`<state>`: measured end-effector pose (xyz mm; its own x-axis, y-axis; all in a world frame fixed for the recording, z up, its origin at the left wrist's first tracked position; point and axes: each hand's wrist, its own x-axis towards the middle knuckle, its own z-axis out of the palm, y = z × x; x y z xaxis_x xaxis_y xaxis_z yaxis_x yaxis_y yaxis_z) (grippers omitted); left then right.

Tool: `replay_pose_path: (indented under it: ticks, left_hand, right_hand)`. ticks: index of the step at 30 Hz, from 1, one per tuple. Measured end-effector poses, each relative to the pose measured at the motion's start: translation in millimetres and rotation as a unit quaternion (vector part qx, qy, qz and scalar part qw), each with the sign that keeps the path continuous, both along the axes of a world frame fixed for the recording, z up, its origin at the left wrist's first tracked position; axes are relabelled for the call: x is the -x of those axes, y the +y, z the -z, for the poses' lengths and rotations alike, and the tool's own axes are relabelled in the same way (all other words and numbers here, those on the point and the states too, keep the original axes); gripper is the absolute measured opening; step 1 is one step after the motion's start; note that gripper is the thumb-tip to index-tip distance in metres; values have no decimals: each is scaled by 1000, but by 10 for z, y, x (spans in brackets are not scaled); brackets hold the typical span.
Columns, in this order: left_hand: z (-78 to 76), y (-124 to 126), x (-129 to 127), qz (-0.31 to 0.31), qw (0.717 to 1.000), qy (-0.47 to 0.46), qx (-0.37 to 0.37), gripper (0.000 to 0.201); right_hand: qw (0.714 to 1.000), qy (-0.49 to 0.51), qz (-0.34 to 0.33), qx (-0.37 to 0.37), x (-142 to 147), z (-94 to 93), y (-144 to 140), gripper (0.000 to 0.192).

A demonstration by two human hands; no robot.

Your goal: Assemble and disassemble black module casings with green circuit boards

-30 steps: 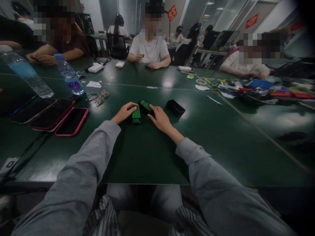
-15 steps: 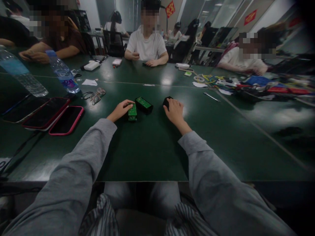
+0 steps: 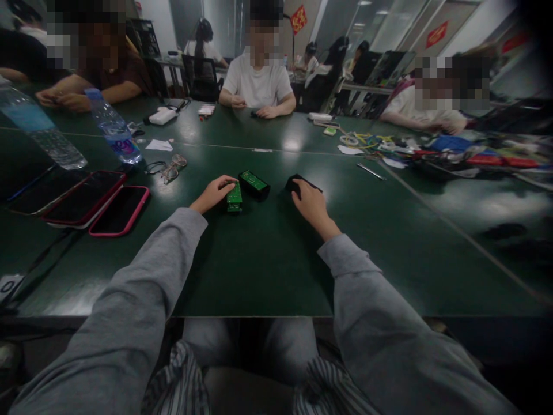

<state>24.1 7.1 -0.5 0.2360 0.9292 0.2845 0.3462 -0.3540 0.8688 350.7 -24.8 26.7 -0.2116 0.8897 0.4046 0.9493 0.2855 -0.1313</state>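
My left hand is at the left of a green circuit board, its thumb and finger closed on the far end. Beneath that board there seems to be a second layer. Just to the right, a black case lies at a slant with another green board in it. My right hand is closed over a second dark case, which lies on the table; the palm hides part of it and some of the fingers.
Phones, water bottles and eyeglasses stand or lie at the left of the green table. At the right are a pen and a heap of cables and cloth. Several people sit around, one opposite.
My right hand has shifted slightly right and nearer to me, so more of the dark case shows behind it. The left hand keeps its place at the board.
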Motion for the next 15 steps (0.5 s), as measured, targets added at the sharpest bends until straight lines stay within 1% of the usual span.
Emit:
replay_pose_path:
  ticks: [4, 8, 11, 13, 15]
  left_hand:
    - [18, 22, 14, 0, 1000, -1, -2, 33]
    - [8, 5, 9, 0, 1000, -5, -1, 34]
    - [-6, -17, 1, 4, 1000, -11, 0, 34]
    - [-4, -18, 1, 3, 1000, -10, 0, 34]
    - [6, -8, 5, 2, 1000, -8, 1, 34]
  right_hand:
    - [999, -12, -31, 9, -83, -48, -239, 46]
    - [998, -40, -47, 13, -347, -57, -585, 47]
    - [997, -77, -28, 5, -732, -15, -849, 47]
    - [995, -102, 2, 0, -1103, 31, -998, 48]
    - [993, -107, 42, -3, -1560, 80, -1120, 50]
